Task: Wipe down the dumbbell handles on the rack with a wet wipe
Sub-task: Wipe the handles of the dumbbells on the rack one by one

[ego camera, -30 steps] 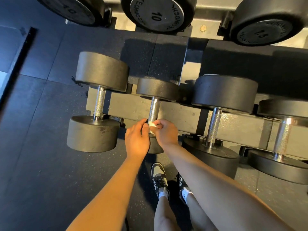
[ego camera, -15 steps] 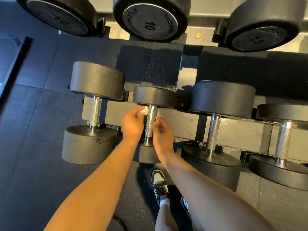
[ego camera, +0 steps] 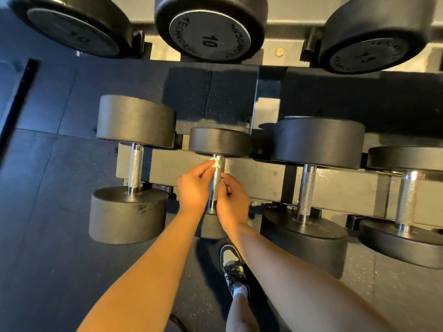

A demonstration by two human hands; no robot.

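White wipe (ego camera: pixel 215 162) in left grip (ego camera: pixel 194 185), by handle (ego camera: pixel 216 185)

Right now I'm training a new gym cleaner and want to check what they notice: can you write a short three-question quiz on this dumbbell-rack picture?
1. True or false: the left hand pinches the wet wipe.
2. Which lower-row handle lies between the left hand and the right hand? A) leftmost B) second from left C) rightmost
3. Fill in: the end face of the middle upper dumbbell reads ___.
Key: 1 true; 2 B; 3 10.
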